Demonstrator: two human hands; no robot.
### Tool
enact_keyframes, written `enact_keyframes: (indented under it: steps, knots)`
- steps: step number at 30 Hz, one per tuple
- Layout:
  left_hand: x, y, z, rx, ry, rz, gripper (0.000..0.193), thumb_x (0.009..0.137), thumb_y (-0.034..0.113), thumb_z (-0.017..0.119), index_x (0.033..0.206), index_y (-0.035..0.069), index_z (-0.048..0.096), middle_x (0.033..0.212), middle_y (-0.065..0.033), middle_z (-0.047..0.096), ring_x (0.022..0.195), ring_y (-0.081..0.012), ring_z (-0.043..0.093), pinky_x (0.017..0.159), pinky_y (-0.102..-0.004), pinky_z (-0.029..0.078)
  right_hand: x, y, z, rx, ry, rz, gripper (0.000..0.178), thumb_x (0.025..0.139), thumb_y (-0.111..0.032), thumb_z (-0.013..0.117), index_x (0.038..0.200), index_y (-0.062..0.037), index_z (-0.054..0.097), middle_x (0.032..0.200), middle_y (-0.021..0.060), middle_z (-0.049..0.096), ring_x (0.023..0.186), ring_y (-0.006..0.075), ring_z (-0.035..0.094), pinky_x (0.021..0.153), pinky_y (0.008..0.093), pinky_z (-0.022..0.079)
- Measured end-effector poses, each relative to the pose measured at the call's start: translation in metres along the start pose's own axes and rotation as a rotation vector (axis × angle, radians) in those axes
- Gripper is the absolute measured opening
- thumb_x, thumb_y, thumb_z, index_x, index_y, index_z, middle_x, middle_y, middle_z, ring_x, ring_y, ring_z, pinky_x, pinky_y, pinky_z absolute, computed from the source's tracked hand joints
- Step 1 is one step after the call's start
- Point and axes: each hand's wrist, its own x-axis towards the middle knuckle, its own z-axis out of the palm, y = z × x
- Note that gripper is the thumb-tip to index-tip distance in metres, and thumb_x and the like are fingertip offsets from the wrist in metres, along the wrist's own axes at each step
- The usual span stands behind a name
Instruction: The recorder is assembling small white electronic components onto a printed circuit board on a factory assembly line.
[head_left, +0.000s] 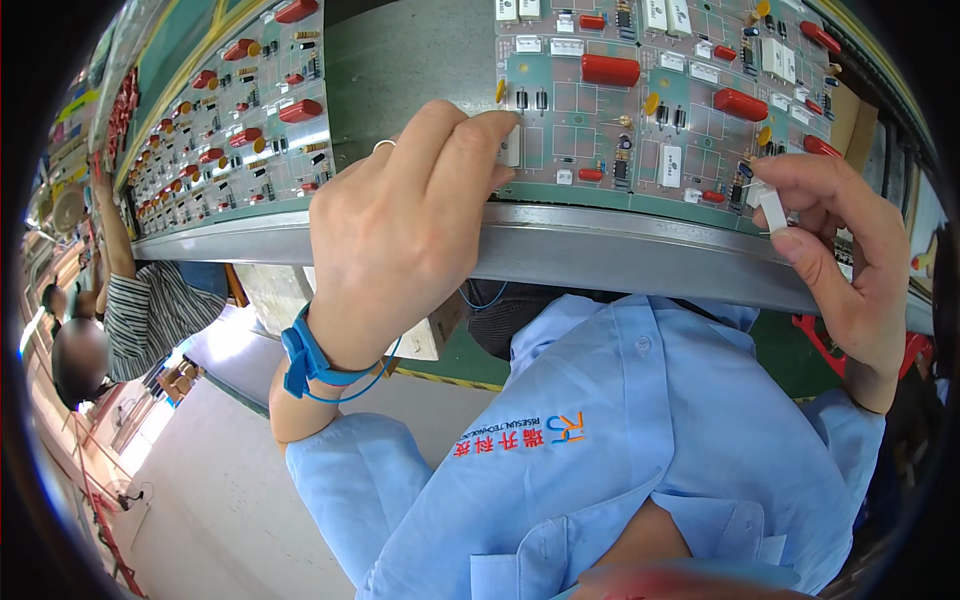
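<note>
My left hand [400,210], with a ring on one finger and a blue wrist strap [312,362], is closed at the left edge of the right-hand circuit board panel [560,190]. Its fingertips pinch a white block resistor [511,150], partly hidden by the fingers, against the board. Between the thumb and fingers of my right hand [845,235] is another white block resistor [773,211], held over the board's near right corner. A similar white resistor [671,166] stands fitted between the two hands. Red capacitors [610,69] and small black parts fill the panel.
A second populated board panel [240,125] lies at the left on the same line. The metal rail [620,240] runs along the near edge. At the far left, a person in a striped sleeve [135,320] reaches toward the line. Something red [825,345] lies below my right forearm.
</note>
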Motion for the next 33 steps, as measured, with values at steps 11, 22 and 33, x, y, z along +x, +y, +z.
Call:
enact_keyframes:
  steps: [11,22,33]
  knots:
    - [-0.006,-0.009,0.011,-0.009,0.079,0.072,0.025,0.079,0.015,0.072,0.102,0.007,0.065,0.08,-0.0028,0.052,0.057,-0.014,0.057,0.047,-0.0289,0.045,0.036,-0.032,0.03,-0.159,-0.002,-0.225,0.031,0.079,-0.001,0.074,0.109,0.0015,0.065,0.093,0.0075,0.07,0.073,0.0129,0.066,0.056,0.0219,0.042]
    - [-0.009,-0.017,0.005,-0.29,-0.007,-0.026,0.033,0.076,0.004,0.077,0.107,0.006,0.068,0.084,-0.007,0.059,0.066,-0.0227,0.061,0.057,-0.0325,0.05,0.077,-0.045,0.072,-0.618,0.175,-0.492,0.031,0.071,-0.01,0.08,0.099,-0.0049,0.067,0.093,0.008,0.061,0.075,0.0269,0.064,0.06,0.0344,0.05]
    - [-0.017,-0.06,-0.014,-1.615,-0.289,-0.739,0.039,0.101,0.015,0.052,0.136,-0.002,0.053,0.111,-0.0063,0.056,0.069,-0.0063,0.037,0.062,-0.0179,0.035,0.08,-0.059,0.075,-0.8,0.124,-0.508,0.03,0.071,-0.011,0.081,0.097,-0.0056,0.068,0.088,0.0061,0.06,0.072,0.025,0.064,0.058,0.0341,0.048]
